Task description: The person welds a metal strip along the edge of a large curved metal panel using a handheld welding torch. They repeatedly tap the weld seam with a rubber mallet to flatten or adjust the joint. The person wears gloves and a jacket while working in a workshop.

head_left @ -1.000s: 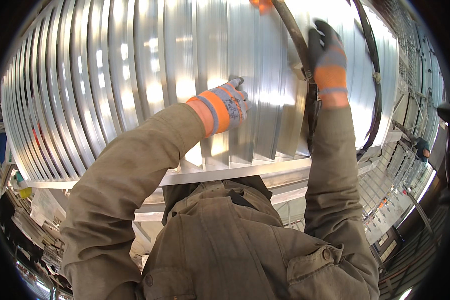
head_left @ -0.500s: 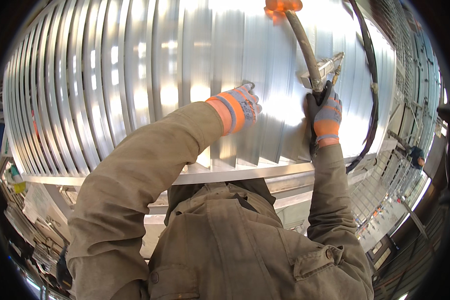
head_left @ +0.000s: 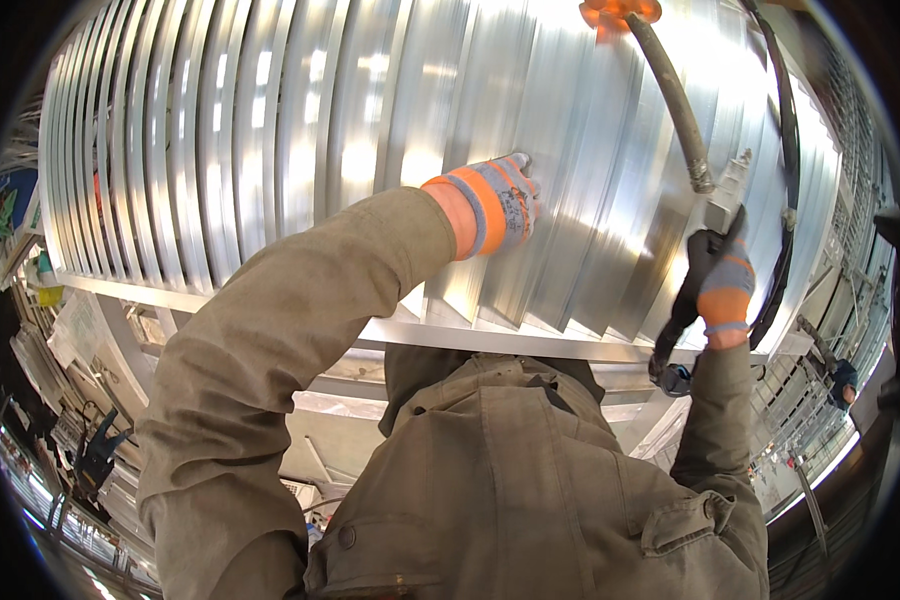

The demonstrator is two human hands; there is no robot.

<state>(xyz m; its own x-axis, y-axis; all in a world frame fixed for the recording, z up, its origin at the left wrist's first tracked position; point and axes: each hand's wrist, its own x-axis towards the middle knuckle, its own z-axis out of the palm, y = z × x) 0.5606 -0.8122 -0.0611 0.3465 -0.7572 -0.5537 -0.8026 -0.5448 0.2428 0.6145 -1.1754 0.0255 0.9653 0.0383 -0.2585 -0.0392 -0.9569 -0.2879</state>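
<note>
My left hand (head_left: pixel 498 207), in a grey and orange glove, rests knuckles up on a panel of silvery metal slats (head_left: pixel 355 165). Its fingers are curled, and whatever may be under them is hidden. At the right, my right hand (head_left: pixel 727 285) in a matching glove is closed round a hand tool with a silver metal body (head_left: pixel 727 195) and a black lower part (head_left: pixel 682 310). The tool's exact kind does not show. Beyond it lies a mallet with an orange head (head_left: pixel 622 15) and a long handle (head_left: pixel 670 95), whose end is close to the tool.
A black hose (head_left: pixel 790 150) runs over the panel's right side. The panel's pale front edge (head_left: pixel 490 338) passes just before my body. Wire racks (head_left: pixel 810 320) stand at the right, where another person (head_left: pixel 843 383) is partly visible. Several metal profiles (head_left: pixel 80 370) lie at the left.
My right hand has drawn the silver and black tool toward me and to the right, away from the mallet handle. My left hand stays on the slats. The whole view has shifted slightly.
</note>
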